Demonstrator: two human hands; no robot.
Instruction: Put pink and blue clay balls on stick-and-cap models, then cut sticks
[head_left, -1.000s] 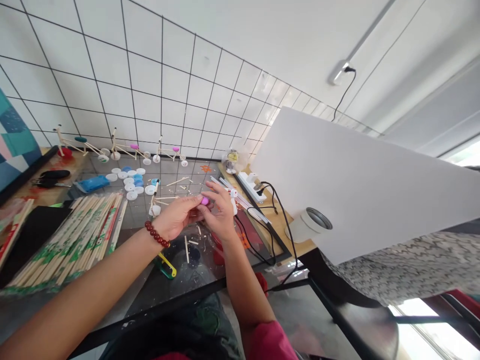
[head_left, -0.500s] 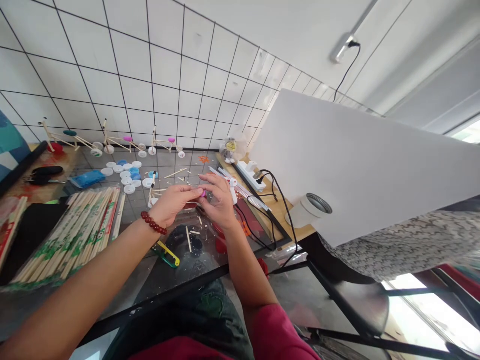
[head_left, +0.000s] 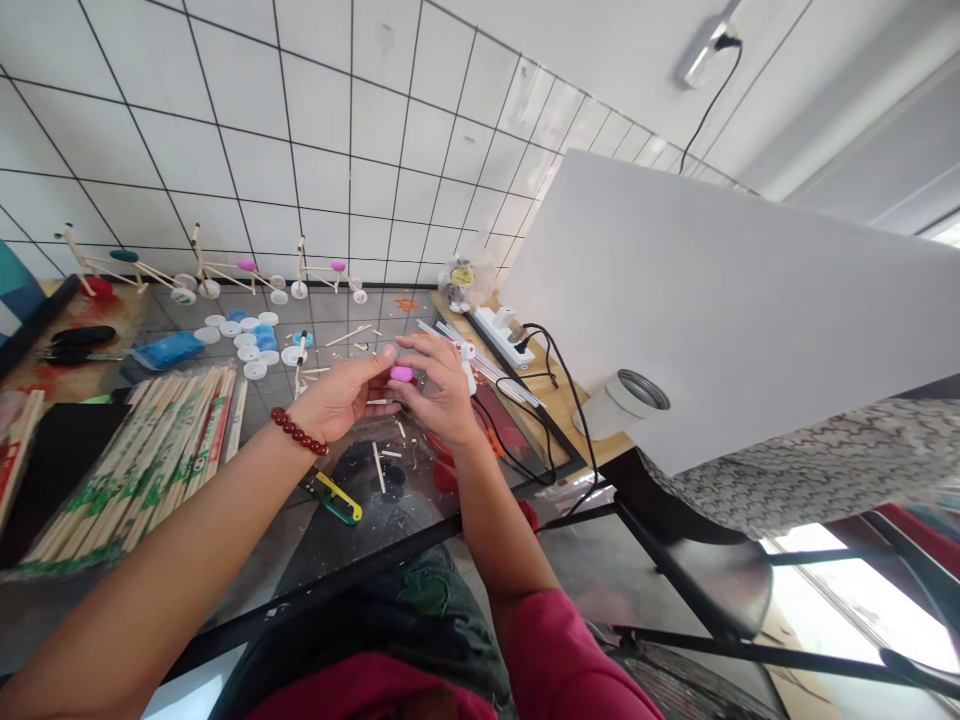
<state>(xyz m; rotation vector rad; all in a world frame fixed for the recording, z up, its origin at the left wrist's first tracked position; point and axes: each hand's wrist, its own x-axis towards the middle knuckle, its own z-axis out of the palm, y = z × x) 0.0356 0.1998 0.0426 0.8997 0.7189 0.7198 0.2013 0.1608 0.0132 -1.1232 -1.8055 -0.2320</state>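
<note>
The right hand point(head_left: 441, 390) has its thumb and fingers clamped on a small purple piece point(head_left: 401, 374), located above the tabletop point(head_left: 259, 432), between the two hands. The left hand point(head_left: 339, 395), fitted with a bead bracelet point(head_left: 298, 432) at the wrist, faces the piece with thumb and fingers apart; whether its fingertips touch the piece cannot be determined. A stick frame point(head_left: 301, 352) stands just beyond the left hand. Left of this frame are white and blue caps point(head_left: 245, 340) and a blue packet point(head_left: 168, 350). Three assembled stick models point(head_left: 247, 266) stand in a row at the far left, along the grid wall point(head_left: 322, 150). At the near left lies a bundle of packaged sticks point(head_left: 150, 465). A yellow-and-green tool point(head_left: 339, 498) and cut stick pieces point(head_left: 379, 467) lie on the near side of the hands. To the right, translucent rods point(head_left: 517, 397) lie near a power strip point(head_left: 499, 335); farther right is a white cylindrical container point(head_left: 615, 405).
</note>
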